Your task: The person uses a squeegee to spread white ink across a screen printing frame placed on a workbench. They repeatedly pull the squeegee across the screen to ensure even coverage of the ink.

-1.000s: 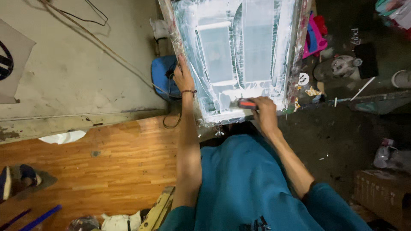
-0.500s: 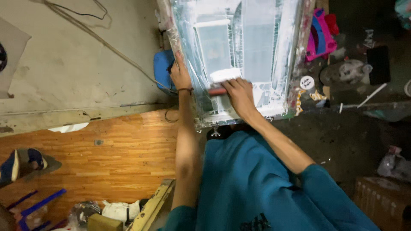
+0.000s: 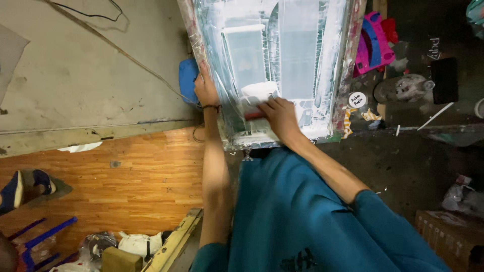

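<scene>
Your right hand [image 3: 280, 117] lies on the screen-printing frame [image 3: 275, 65], fingers clamped on a red-handled squeegee [image 3: 254, 112] in the lower middle of the white-smeared mesh. Your left hand [image 3: 205, 90] has its fingers closed over the frame's left edge, just beside a blue pad [image 3: 187, 80]. The frame is tall and pale, with stained borders, and its near edge sits just above your teal shirt [image 3: 297, 216]. Right of the frame, a round white label [image 3: 357, 99] lies on the dark desk [image 3: 418, 146], with a pink and blue plastic piece [image 3: 374, 43] above it and a black rectangular block [image 3: 444, 80] farther right. A brown cardboard box [image 3: 448, 234] sits at lower right. To the left, the grey board [image 3: 75, 75] and wooden floor [image 3: 111, 186] leave open room.
</scene>
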